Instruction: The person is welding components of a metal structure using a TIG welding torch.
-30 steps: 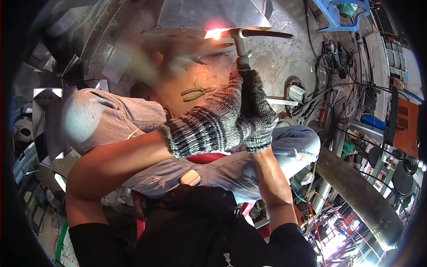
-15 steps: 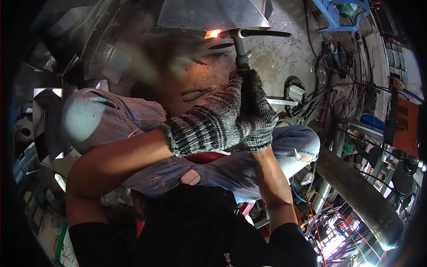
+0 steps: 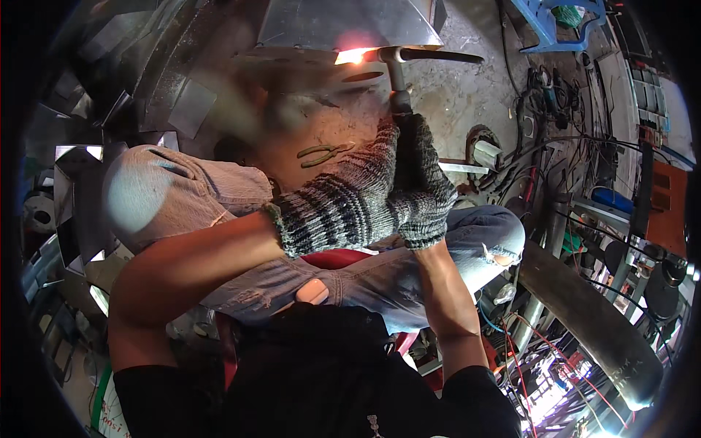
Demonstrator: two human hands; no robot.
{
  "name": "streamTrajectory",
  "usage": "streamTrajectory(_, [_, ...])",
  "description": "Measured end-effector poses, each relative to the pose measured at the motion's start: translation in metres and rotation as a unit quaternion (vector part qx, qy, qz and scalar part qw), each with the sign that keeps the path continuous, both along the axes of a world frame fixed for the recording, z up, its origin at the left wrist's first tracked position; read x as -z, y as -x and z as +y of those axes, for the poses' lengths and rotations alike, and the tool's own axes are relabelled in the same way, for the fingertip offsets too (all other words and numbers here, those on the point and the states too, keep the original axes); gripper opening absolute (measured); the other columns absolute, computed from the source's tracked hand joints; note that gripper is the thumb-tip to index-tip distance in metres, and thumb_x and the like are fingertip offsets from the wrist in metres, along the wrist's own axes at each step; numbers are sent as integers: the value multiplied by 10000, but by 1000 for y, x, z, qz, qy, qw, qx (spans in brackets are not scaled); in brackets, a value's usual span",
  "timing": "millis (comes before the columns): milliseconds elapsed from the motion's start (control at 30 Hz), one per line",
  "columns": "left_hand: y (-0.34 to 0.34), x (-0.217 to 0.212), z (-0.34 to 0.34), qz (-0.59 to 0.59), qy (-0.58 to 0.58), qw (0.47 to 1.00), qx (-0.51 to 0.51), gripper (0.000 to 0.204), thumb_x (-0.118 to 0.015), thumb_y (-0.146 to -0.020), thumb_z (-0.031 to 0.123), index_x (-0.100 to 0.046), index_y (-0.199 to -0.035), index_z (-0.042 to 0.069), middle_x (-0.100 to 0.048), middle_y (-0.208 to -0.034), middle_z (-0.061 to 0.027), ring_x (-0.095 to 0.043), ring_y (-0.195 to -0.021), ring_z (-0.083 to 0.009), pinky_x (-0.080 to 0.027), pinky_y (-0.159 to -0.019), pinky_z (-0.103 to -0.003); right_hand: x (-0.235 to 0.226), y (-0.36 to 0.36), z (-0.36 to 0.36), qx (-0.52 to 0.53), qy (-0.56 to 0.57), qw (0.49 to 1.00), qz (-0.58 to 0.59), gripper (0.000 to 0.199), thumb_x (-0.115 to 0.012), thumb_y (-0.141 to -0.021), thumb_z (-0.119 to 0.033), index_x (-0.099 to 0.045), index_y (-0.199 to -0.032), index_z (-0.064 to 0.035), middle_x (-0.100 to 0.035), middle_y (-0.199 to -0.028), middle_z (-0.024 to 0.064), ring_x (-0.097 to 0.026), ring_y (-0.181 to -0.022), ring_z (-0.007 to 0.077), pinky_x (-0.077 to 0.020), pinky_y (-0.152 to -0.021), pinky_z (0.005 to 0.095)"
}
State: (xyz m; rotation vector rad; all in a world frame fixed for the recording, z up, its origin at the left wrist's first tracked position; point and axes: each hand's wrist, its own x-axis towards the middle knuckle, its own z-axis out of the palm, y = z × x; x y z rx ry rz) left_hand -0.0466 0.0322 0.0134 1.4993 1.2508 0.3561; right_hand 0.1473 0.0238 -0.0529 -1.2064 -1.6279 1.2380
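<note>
Both my hands wear grey-and-black knitted gloves and are closed together round the handle of a TIG welding torch (image 3: 396,77). My left hand (image 3: 343,197) wraps it from the left, and my right hand (image 3: 429,193) from the right. The torch head points left, with its long black back cap sticking out to the right. At its tip a bright orange-white glow (image 3: 354,56) lights the lower edge of a grey sheet-metal piece (image 3: 343,25). The hands hide most of the handle.
Green-handled pliers (image 3: 321,155) lie on the floor left of the torch. Bent sheet-metal pieces (image 3: 191,108) stand at the left. Cables (image 3: 504,171) tangle at the right, near a thick curved metal tube (image 3: 591,325). A blue plastic stool (image 3: 558,29) stands at the far right.
The glow at the torch tip has grown brighter, with a pink flare now on the metal above it. The torch head has shifted very slightly; both hands keep their hold.
</note>
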Motion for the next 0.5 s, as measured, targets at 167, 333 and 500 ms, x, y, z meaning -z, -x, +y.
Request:
streamTrajectory(167, [0,-1,0,11,38,999,-13,1121,-851,-938,352,-144,-1685,-93,-711,-1255,-293,-727,-1159,-436,-593,-984,-492,0,1,0,2,7,1000,-6,1130,-1024,-731,-245,-444,-1677,-32,-709,-1452,115,-677,-1206,173,-559,-1062,332])
streamTrajectory(333, [0,1,-4,2,-24,1000,-13,1050,-834,-952,351,-204,-1669,-86,-705,-1298,-287,-733,-1177,-426,-596,-1000,-488,5,4,-3,21,-5,1000,-17,1076,-1004,-765,-177,-453,-1683,-73,-680,-1503,111,-675,-1227,162,-531,-1081,310])
streamTrajectory(500, [-2,4,-2,-39,29,998,-30,962,-810,-978,250,-222,-1681,-42,-695,-1342,-273,-728,-1194,-402,-590,-1025,-476,6,6,-2,4,59,991,122,953,-946,-869,-149,-461,-1687,-104,-634,-1565,109,-657,-1268,163,-525,-1092,307])
